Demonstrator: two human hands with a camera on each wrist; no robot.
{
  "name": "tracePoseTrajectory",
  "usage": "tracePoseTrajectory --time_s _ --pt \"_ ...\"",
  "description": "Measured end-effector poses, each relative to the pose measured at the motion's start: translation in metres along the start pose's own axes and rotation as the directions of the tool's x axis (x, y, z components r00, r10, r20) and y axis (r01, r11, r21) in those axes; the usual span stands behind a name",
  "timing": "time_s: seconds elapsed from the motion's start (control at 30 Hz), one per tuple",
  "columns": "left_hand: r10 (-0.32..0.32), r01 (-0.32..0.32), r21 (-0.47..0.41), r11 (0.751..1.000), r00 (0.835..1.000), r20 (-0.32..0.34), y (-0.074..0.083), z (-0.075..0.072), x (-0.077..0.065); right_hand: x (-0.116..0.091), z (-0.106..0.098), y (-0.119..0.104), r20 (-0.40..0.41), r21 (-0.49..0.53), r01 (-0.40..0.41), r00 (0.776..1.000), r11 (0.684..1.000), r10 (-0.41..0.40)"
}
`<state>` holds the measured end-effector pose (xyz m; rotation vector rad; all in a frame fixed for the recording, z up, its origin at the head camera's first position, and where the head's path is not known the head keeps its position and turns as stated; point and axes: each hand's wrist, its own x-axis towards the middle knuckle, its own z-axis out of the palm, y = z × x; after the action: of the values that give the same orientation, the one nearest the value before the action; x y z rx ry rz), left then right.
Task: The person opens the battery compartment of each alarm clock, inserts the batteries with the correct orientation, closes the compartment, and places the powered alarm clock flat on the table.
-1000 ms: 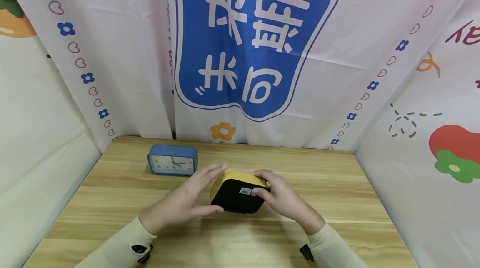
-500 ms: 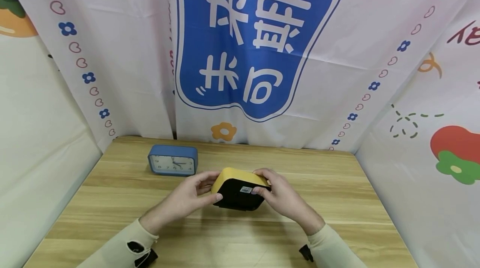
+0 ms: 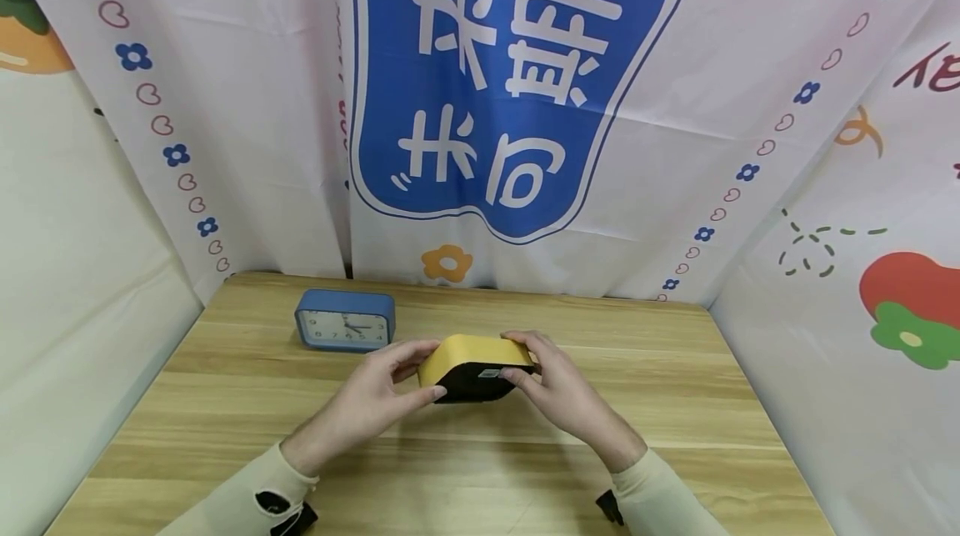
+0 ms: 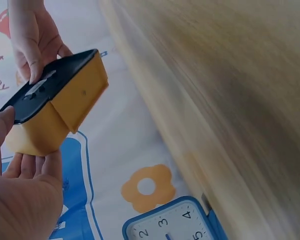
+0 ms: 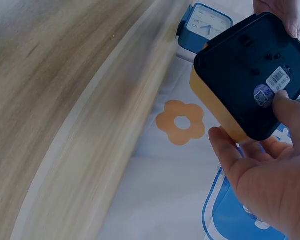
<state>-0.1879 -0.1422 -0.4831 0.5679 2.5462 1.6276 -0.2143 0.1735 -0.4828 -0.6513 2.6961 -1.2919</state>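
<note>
A yellow alarm clock [image 3: 487, 349] with rounded corners is held tilted above the table, its black back [image 4: 65, 75] towards me and its face hidden. My left hand [image 3: 367, 394] grips its left end, thumb on the back edge and fingers curled behind. At the other end, my right hand [image 3: 566, 398] pinches it, with the thumb beside a white barcode label [image 5: 278, 79]. A round sticker [image 5: 263, 95] shows near that label in the right wrist view. Just left of my left hand, a blue alarm clock [image 3: 345, 321] stands upright on the table, dial facing me.
The wooden table [image 3: 637, 486] spreads under both hands. Behind it hangs a printed cloth [image 3: 637, 202] with a blue sign and an orange flower, and more cloth covers both sides. The blue clock stands near the back left edge.
My left hand has closed from spread fingers onto the yellow clock's left end. The clock has tipped, so more yellow casing and less black back shows. The blue clock stays put.
</note>
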Motion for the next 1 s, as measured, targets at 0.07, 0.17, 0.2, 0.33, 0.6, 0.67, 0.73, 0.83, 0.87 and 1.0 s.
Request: tracePoseTrajectory --time_s 0.07,0.17,0.2,0.33,0.6,0.67,0.73,0.83,0.87,1.0 --pt "0.032 -0.031 0.044 0.999 0.999 -0.021 0.001 0.0 -0.001 0.0 0.0 -0.001 -0.01 0.03 -0.02 1.0 0.999 0.02" --pt "0.087 -0.081 0.119 0.99 0.995 -0.047 0.0 0.001 -0.002 -0.001 0.0 -0.001 -0.024 0.079 -0.041 0.999 0.996 0.043" --pt "0.114 -0.105 0.145 0.984 0.992 -0.054 0.0 0.001 -0.003 0.0 0.001 -0.001 -0.029 0.09 -0.04 0.999 0.995 0.042" --pt "0.268 -0.238 0.276 0.931 0.961 -0.074 0.0 0.001 -0.005 -0.001 0.001 0.0 -0.045 0.145 -0.062 0.997 0.987 0.069" --pt "0.548 -0.456 0.481 0.749 0.834 -0.064 -0.004 0.002 -0.004 0.0 0.005 -0.002 -0.03 0.386 -0.168 0.98 0.907 0.194" --pt "0.589 -0.479 0.526 0.703 0.806 -0.053 -0.004 0.002 -0.004 -0.001 0.007 -0.003 0.005 0.467 -0.195 0.976 0.863 0.218" --pt "0.62 -0.494 0.566 0.661 0.784 -0.04 -0.005 0.003 -0.004 -0.001 0.007 -0.004 0.047 0.537 -0.22 0.972 0.815 0.231" --pt "0.65 -0.502 0.624 0.6 0.76 -0.013 -0.004 0.004 -0.004 -0.002 0.008 -0.008 0.111 0.617 -0.263 0.962 0.742 0.249" --pt "0.657 -0.504 0.64 0.58 0.754 -0.002 -0.004 0.005 -0.004 -0.001 0.008 -0.009 0.133 0.643 -0.276 0.959 0.715 0.25" --pt "0.689 -0.524 0.689 0.501 0.723 0.049 -0.003 0.007 -0.004 0.001 0.009 -0.014 0.212 0.734 -0.317 0.947 0.601 0.241"
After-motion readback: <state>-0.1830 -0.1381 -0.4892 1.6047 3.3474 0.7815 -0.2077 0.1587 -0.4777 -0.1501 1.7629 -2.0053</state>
